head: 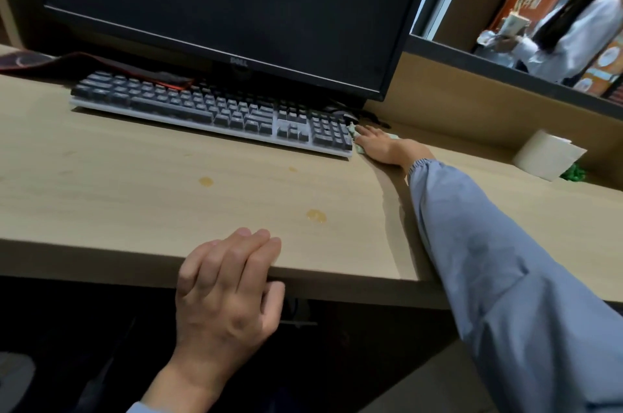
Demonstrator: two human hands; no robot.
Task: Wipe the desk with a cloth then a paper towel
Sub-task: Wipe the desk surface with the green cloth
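My right hand (381,144) lies flat with straight fingers on a small pale green cloth (354,133), pressing it onto the wooden desk (135,190) just right of the keyboard's end. Only the cloth's edges show around the fingers. My left hand (229,281) rests on the desk's front edge, fingers curled over the top and thumb against the front face. Two yellowish wet spots (316,215) (206,181) sit on the desk between the hands. A roll of paper towel (546,156) lies at the far right by the partition.
A grey keyboard (209,107) lies under a dark monitor (219,1). A red-edged mouse pad (84,63) sits behind it at left. Something green (574,173) lies beside the roll. A person (573,31) stands beyond the partition.
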